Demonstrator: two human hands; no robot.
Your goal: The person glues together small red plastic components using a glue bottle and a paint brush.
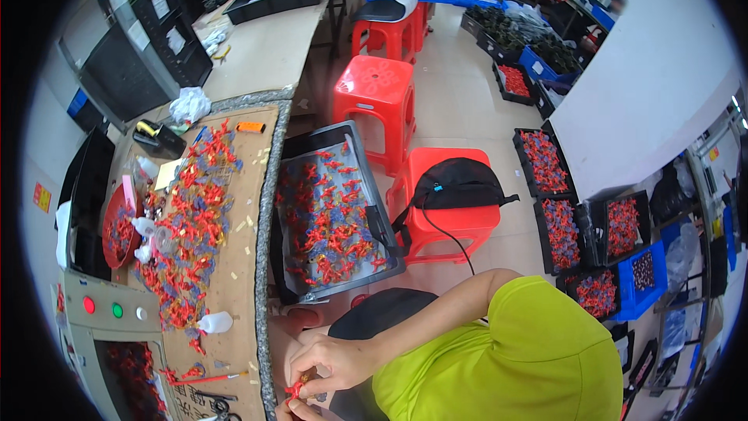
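Observation:
My right hand (331, 360) and my left hand (290, 410) meet at the bottom edge, fingers pinched together on a small red plastic piece (297, 390). They hover beside the edge of a cardboard-covered workbench (241, 265), on which several small red and blue plastic pieces (187, 218) lie scattered. A grey tray (360, 157) with more such pieces sits just right of the bench, beyond my knees. My right arm comes out of a lime green sleeve (538, 343).
A white squeeze bottle (215, 322) and a red bowl (117, 226) are on the bench. A machine panel with red and green buttons (101, 309) stands at lower left. Red stools (375, 97), one carrying a black bag (456, 183), and crates of pieces (545, 164) crowd the floor.

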